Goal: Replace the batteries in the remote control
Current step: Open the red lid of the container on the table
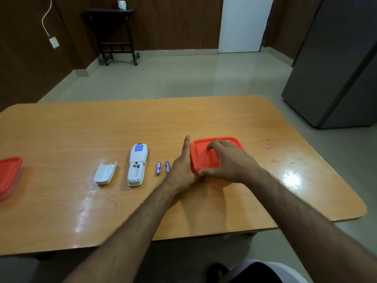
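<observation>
The white remote (pixel 137 166) lies face-down on the bench (pixel 81 129), compartment bare, cover (pixel 105 173) and two batteries (pixel 162 168) beside it — light, rolling things, best pinched mid-barrel — while the right hand (pixel 226 162) clamps the orange lid (pixel 201 158) and the left hand (pixel 182 166) braces flat, fingers straight.

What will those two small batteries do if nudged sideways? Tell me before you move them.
The two batteries are slim cylinders lying on their sides on the glossy table, so they would probably roll. They look light, and small enough to slip from fingertips.
</observation>
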